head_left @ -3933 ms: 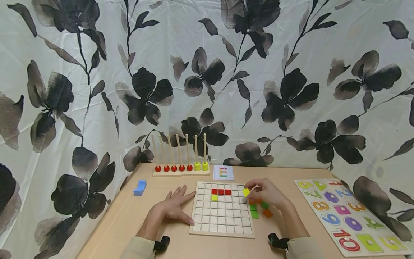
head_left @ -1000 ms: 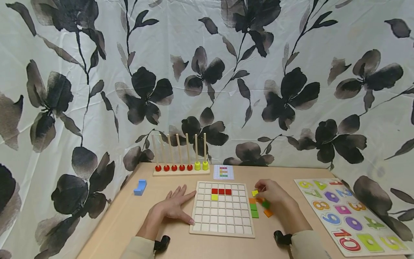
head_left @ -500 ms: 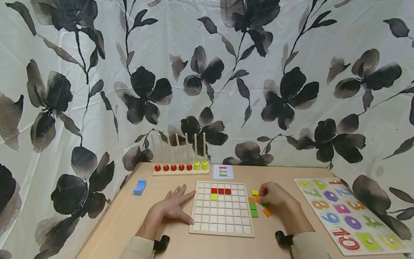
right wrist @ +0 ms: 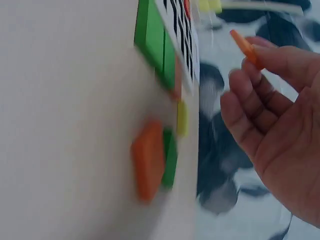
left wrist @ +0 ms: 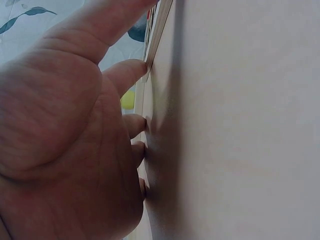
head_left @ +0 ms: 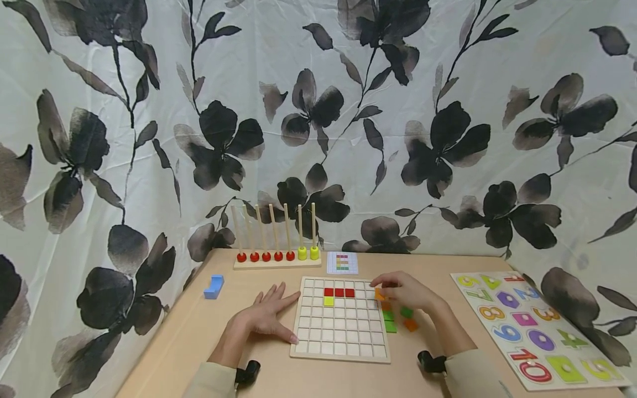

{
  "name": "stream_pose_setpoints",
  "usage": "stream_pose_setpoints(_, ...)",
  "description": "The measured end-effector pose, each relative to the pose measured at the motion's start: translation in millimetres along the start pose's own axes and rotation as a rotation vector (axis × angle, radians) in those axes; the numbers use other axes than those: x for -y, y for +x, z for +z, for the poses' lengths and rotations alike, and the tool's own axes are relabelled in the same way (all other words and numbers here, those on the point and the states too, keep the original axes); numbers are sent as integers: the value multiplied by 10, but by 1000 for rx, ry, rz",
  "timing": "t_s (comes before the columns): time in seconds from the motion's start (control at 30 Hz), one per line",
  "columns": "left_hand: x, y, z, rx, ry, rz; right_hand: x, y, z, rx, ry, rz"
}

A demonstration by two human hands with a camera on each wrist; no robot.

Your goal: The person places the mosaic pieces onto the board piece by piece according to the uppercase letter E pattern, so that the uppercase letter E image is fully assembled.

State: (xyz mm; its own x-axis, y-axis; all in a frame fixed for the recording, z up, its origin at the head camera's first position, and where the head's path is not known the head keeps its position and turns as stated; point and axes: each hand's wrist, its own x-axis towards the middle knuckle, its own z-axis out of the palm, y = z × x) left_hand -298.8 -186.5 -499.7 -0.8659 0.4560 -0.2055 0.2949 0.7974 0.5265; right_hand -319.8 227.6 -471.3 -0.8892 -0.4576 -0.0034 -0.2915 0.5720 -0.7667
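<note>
My right hand (head_left: pixel 405 290) pinches an orange square tile (right wrist: pixel 245 47) between thumb and index finger, raised over the upper right edge of the wooden grid board (head_left: pixel 339 334). On the board lie a row of three red tiles (head_left: pixel 339 293) and one yellow tile (head_left: pixel 329 301) under the leftmost. My left hand (head_left: pixel 261 318) lies spread on the table, thumb and index fingertip at the board's left edge. Green tiles (head_left: pixel 390 326) lie along the right edge. Farther right are a loose orange tile (right wrist: pixel 149 162) and a green tile (right wrist: pixel 170 159). A yellow tile (right wrist: pixel 182 119) lies beyond them.
Behind the board lies a small pattern card (head_left: pixel 342 262), beside a peg stand (head_left: pixel 276 264) with red and yellow beads. A blue block (head_left: pixel 214 287) sits at the left, a number puzzle board (head_left: pixel 534 331) at the right. A floral cloth (head_left: pixel 318 110) hangs behind the table.
My right hand has set down the yellow tile it held right of the board, picked up an orange tile and moved left to the board's edge. The left hand stays put.
</note>
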Motion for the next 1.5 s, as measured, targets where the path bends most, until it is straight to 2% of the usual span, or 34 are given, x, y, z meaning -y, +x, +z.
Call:
stream_pose_setpoints(0.13,-5,0,7,3,-2,1,207,151,177,96,-15,-48)
stream_pose_setpoints(0.37,-18,8,17,6,9,6,484,406,531,147,-70,-132)
stream_pose_setpoints(0.53,-30,10,12,7,24,16,574,511,732,176,-115,-155)
stream_pose_setpoints(0.73,-28,7,8,4,31,23,594,563,860,181,-191,-152)
stream_pose_setpoints(0.9,-25,13,3,-2,33,28,596,578,901,155,-272,-136)
stream_pose_setpoints(1.1,-17,14,1,-4,35,22,592,564,904,151,-272,-154)
stream_pose_setpoints(1.23,-21,2,-6,-4,32,21,590,500,835,117,-200,-162)
stream_pose_setpoints(1.4,-34,-22,-22,-4,24,21,570,366,675,0,-47,-160)
stream_pose_setpoints(1.5,-35,-38,-25,-6,17,16,526,264,582,-68,34,-126)
